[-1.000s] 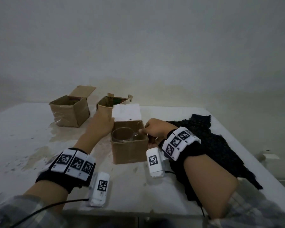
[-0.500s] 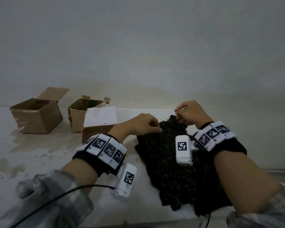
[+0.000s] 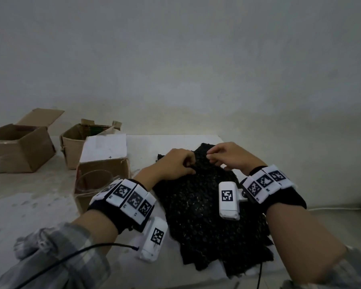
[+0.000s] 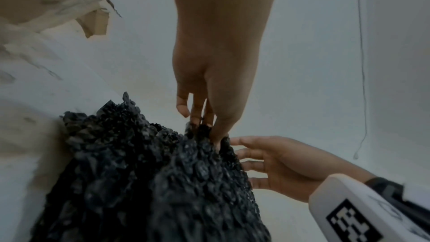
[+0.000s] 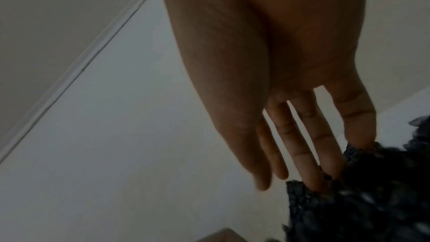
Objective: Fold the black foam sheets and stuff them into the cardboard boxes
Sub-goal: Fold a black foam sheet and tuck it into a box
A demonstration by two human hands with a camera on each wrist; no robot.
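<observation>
A pile of black bubbly foam sheets (image 3: 196, 215) lies on the white table (image 3: 40, 205), right of the boxes. My left hand (image 3: 175, 163) pinches the top sheet near its far edge; the left wrist view shows its fingertips (image 4: 207, 128) buried in a raised fold of foam (image 4: 151, 181). My right hand (image 3: 227, 157) is just to the right at the same edge. Its fingers (image 5: 302, 144) are straight and their tips touch the foam (image 5: 372, 200). The nearest cardboard box (image 3: 104, 174) stands open left of the pile, with a white flap up.
Two more open cardboard boxes stand behind it, one in the middle (image 3: 75, 142) and one at far left (image 3: 19, 149). A clear round ring (image 3: 92, 182) shows at the nearest box's front. The wall rises right behind the table. A thin cable (image 4: 361, 62) hangs on it.
Both hands left the nearest box and moved right to the foam pile. In the last half second they drew together at its far edge, and the left hand pinched the top sheet.
</observation>
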